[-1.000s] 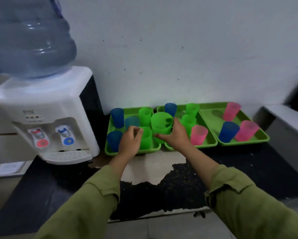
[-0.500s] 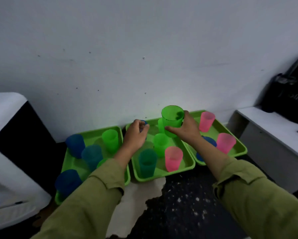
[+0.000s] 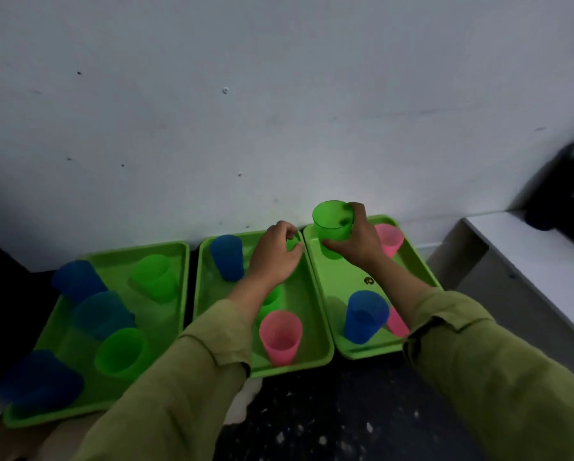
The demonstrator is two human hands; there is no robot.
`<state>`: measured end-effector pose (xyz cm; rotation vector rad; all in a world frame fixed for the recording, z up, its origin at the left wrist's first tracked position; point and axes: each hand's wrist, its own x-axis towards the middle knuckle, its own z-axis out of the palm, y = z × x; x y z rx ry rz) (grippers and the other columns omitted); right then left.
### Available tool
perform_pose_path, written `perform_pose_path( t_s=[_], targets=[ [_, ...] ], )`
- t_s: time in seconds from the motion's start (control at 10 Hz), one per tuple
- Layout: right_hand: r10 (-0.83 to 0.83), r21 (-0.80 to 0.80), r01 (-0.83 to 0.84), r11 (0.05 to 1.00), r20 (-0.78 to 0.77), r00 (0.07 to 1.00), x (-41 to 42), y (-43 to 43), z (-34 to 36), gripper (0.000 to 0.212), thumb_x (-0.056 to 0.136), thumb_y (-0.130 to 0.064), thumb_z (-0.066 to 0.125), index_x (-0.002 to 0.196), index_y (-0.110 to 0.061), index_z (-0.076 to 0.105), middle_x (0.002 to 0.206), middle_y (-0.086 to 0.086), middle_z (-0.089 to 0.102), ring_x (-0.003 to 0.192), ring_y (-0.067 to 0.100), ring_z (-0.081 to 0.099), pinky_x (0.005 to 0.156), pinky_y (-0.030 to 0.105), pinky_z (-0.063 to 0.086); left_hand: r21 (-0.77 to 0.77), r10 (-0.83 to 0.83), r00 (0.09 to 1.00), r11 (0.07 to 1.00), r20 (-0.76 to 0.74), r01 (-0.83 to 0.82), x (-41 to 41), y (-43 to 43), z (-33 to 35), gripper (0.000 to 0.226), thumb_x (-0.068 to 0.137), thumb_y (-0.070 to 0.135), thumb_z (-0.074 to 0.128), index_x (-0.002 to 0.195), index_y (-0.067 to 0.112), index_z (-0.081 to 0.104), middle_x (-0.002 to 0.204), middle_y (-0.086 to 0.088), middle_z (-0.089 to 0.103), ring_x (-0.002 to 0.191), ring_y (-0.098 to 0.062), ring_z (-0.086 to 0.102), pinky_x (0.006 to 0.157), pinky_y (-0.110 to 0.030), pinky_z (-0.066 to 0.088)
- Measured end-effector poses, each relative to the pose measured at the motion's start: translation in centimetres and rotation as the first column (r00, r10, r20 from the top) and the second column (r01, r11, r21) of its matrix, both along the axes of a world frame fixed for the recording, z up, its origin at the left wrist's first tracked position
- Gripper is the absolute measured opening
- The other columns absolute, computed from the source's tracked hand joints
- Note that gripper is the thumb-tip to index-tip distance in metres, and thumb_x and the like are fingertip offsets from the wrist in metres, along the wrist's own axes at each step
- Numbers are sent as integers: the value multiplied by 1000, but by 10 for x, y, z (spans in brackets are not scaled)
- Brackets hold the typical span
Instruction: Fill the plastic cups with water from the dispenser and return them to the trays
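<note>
Head view now faces the three trays square on, and the water dispenser, at the left edge a second ago, is out of frame. With that turn the green cup (image 3: 332, 221) has travelled. It was low over the near left corner of the middle tray (image 3: 308, 294), and it is now just past that tray's far right corner, over the far end of the right tray (image 3: 345, 271). The right hand (image 3: 355, 241) clamps it from the side, fingers wrapped round the wall and thumb toward the base. The cup is upright and its base looks close to the tray floor, though whether it touches cannot be told. Whether it holds water cannot be read in this dim light either.

The left hand (image 3: 274, 257) has shifted as well, from the left tray (image 3: 112, 257) to the far right corner of the middle tray. Its fingers curl round a hidden green cup (image 3: 293, 243), of which only a sliver shows. A blue cup (image 3: 227, 257) stands just left of that hand, and a pink cup (image 3: 280, 336) stands at the tray's near edge.

So the hands are apart, each closed on its own cup. In all likelihood one cup is being returned while the next is being picked. The return looks nearly done, but the fetch needs a turn back to the dispenser.
</note>
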<state>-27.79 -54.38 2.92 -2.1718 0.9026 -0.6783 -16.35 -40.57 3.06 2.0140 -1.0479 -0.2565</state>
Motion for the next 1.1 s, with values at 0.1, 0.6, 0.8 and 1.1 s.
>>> perform_pose_path(
  t_s=[0.1, 0.6, 0.8, 1.1],
  targets=[
    [31, 50, -28, 998, -55, 998, 1, -24, -15, 80, 66, -17, 82, 128, -9, 32, 114, 12, 54, 94, 24, 50, 75, 28, 39, 163, -32, 997, 986, 69, 21, -12, -20, -17, 34, 83, 16, 64, 115, 9, 54, 118, -11, 56, 110, -24, 52, 93, -33, 43],
    [48, 191, -13, 981, -177, 983, 31, -74, -83, 81, 61, -17, 86, 122, -4, 34, 101, 7, 49, 91, 21, 47, 73, 27, 36, 638, -227, 973, 745, -35, 197, -31, -54, -75, 56, 85, 15, 63, 135, 1, 42, 137, -17, 39, 124, -29, 43, 104, -33, 37],
    [44, 203, 0, 979, -209, 977, 31, -76, -92, 85, 61, -15, 86, 126, -1, 33, 116, 19, 54, 107, 33, 53, 82, 33, 42, 619, -214, 976, 761, -42, 194, -32, -56, -77, 55, 86, 16, 63, 135, 1, 42, 134, -12, 38, 120, -26, 45, 103, -34, 39],
    [65, 246, 1, 969, -261, 963, 22, -72, -77, 87, 66, -16, 83, 133, -3, 30, 128, 21, 48, 119, 35, 48, 98, 41, 44, 627, -228, 973, 754, -30, 196, -34, -50, -70, 59, 87, 16, 61, 140, 6, 37, 141, -12, 37, 129, -26, 39, 108, -33, 33]
  ],
)
